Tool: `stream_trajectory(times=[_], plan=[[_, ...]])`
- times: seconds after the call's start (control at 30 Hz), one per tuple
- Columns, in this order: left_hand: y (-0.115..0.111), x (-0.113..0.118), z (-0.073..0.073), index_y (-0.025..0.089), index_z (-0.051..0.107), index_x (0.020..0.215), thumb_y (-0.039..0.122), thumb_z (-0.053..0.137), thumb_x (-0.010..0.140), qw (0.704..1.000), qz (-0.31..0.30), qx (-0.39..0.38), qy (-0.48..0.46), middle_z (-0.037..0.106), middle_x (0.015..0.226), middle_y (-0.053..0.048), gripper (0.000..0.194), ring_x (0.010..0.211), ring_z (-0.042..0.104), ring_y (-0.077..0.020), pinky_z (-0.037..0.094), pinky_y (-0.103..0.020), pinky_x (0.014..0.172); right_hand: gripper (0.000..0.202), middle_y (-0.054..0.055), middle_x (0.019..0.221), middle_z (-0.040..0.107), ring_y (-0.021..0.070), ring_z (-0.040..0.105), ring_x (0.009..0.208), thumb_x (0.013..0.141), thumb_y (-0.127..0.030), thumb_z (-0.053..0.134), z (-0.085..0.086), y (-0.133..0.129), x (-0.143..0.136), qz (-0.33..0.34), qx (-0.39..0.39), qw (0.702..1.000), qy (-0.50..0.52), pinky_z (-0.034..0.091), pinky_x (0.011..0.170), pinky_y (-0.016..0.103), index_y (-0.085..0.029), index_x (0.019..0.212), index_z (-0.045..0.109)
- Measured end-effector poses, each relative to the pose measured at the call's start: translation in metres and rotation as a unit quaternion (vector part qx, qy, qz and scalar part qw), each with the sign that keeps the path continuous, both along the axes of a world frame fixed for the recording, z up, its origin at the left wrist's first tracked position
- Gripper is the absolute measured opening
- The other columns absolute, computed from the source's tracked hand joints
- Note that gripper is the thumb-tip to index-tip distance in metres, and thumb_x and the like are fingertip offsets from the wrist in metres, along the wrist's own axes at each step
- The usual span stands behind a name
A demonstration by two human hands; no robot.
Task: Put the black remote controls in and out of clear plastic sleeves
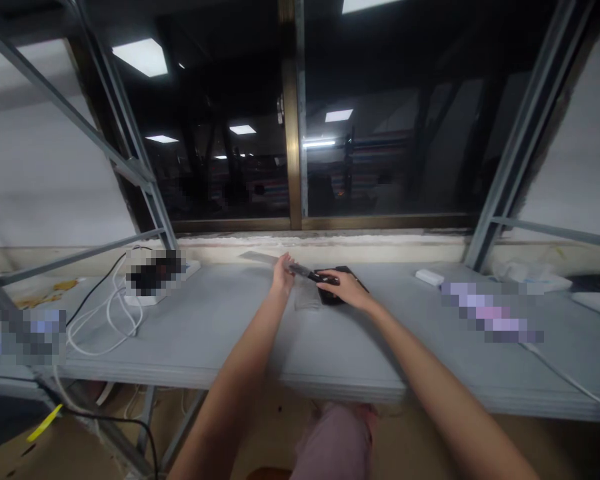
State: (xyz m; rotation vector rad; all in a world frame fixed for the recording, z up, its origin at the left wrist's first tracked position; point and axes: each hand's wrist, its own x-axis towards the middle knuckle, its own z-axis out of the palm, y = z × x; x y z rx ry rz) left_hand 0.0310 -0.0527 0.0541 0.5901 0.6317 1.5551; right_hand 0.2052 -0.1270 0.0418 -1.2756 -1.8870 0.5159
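Near the tabletop's [205,340] far edge, the right hand [347,288] grips a long tool [307,271] by its dark end; the left hand [283,273] grasps nearer its pale flat end, presumably steadying it above a black object [332,297].

Both forearms [433,377] bare; lower garment [333,445] dusty mauve

Surface: we see a grey tabletop [205,333]
Left: white strip [149,297], looped cable [101,352]
Middle: black flat item [331,296], clear piece [307,303]
Right: white block [429,277] beside blurred purple item [491,313]
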Motion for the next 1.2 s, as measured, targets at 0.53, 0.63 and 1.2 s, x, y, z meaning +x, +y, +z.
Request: stream_trajectory(times=[0.53, 0.63, 1.2], plan=[[-0.008, 0.01, -0.001, 0.008, 0.065, 0.106, 0.031, 0.034, 0.092, 0.98, -0.197, 0.011, 0.031, 0.071, 0.093, -0.012, 0.041, 0.094, 0.064, -0.0176, 0.045, -0.028, 0.092, 0.075, 0.009, 0.132, 0.049, 0.0168, 0.06, 0.093, 0.061, -0.029, 0.078, -0.01, 0.002, -0.016, 0.198, -0.049, 0.959, 0.196, 0.05, 0.087, 0.035, -0.026, 0.131, 0.051], [-0.011, 0.014, -0.002, 0.009, 0.064, 0.112, 0.039, 0.037, 0.091, 0.956, -0.277, 0.035, 0.086, 0.071, 0.097, -0.012, 0.046, 0.096, 0.064, -0.022, 0.045, -0.034, 0.091, 0.067, 0.008, 0.132, 0.051, 0.0168, 0.061, 0.092, 0.061, -0.026, 0.077, -0.015, 0.015, -0.012, 0.117, 0.018, 0.971, 0.208, 0.05, 0.088, 0.035, -0.024, 0.125, 0.057], [-0.014, 0.023, -0.014, 0.014, 0.067, 0.098, 0.016, 0.066, 0.076, 0.936, -0.285, 0.098, 0.179, 0.07, 0.093, -0.007, 0.022, 0.082, 0.064, -0.0156, 0.047, -0.027, 0.079, 0.058, 0.002, 0.107, 0.068, 0.0149, 0.064, 0.078, 0.072, -0.018, 0.062, -0.009, 0.007, -0.006, 0.013, 0.1, 0.989, 0.109, 0.05, 0.081, 0.03, -0.027, 0.128, 0.056]])
